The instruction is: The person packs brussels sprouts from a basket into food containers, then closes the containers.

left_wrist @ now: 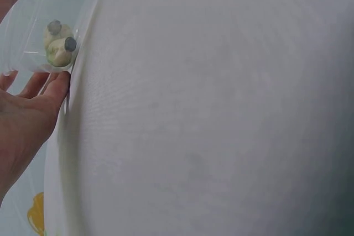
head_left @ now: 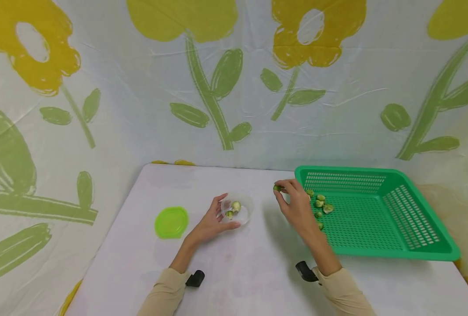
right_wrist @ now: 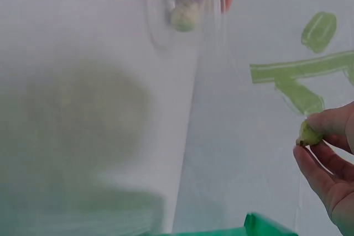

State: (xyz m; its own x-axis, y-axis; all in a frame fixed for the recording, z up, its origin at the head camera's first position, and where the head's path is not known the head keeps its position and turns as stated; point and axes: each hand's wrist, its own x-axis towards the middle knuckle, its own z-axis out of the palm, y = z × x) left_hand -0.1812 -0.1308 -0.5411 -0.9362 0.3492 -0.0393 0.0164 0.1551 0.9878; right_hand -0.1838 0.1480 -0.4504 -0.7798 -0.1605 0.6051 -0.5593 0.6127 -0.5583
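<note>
My left hand [head_left: 211,223] holds a clear plastic container [head_left: 246,214] from its left side, thumb at the front and fingers around the back. Inside the container lie two Brussels sprouts [head_left: 236,206], which the left wrist view shows with their cut stems. Between thumb and fingertips my right hand [head_left: 298,206] pinches another Brussels sprout [right_wrist: 310,134], raised above the table between the container and the green basket [head_left: 360,228]. Several more sprouts [head_left: 319,203] lie at the basket's left side, partly hidden by the right hand and forearm.
A bright green lid [head_left: 171,222] lies flat on the white table [head_left: 234,281], left of the container. The basket's tall rim stands at the right, under and beside the right forearm. A flower-printed cloth [head_left: 257,109] hangs behind the table.
</note>
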